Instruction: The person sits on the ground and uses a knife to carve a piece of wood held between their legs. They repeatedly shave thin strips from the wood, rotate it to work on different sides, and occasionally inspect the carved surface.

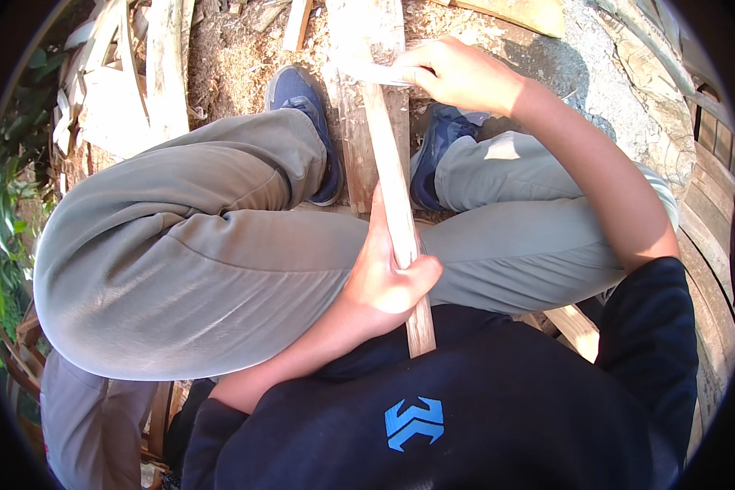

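My left hand [392, 273] is wrapped round a pale wooden stick [394, 171], thumb across its top, between my thighs. The stick slants away from me; its near end meets my dark shirt and its far part lies over a wooden plank [356, 155] between my shoes. At the far part of the stick, my right hand [447, 73] is closed on one end of a thin, bright strip [384, 75] that lies across the wood. It looks like a blade, but glare hides its exact kind. The fingertips of my right hand are partly hidden.
Wood shavings [237, 69] cover the ground round the plank. Split wood strips [159, 73] are piled at far left, beside green leaves [4, 253]. A pale stone slab [621, 90] stands at far right, near curved wooden slats [710, 212]. Grey-brown cloth [98, 425] shows at lower left.
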`<state>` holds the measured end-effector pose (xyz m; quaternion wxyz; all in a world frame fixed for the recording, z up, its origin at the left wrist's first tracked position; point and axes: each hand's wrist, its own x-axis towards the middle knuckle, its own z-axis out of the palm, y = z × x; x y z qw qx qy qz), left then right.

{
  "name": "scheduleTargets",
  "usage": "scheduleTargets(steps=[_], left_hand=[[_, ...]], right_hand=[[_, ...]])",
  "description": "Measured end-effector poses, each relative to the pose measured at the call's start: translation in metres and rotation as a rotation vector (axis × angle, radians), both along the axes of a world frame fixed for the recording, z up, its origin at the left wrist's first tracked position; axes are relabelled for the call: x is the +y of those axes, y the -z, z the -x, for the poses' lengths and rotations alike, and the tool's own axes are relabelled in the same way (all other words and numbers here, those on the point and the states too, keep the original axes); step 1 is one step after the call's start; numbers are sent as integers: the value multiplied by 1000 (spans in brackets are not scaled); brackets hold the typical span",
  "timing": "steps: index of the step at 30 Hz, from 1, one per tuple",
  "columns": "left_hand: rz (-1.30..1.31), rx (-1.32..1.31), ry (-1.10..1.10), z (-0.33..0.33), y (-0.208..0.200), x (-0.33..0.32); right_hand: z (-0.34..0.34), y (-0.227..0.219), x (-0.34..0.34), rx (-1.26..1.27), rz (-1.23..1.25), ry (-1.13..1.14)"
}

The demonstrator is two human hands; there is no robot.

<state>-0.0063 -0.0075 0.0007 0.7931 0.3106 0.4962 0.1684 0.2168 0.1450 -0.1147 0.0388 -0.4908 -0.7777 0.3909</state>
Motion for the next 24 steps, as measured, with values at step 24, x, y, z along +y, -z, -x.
scheduleTargets(steps=[24], left_hand=[[52, -45, -50, 2, 5, -7]], right_hand=[[14, -36, 1, -174, 70, 40]])
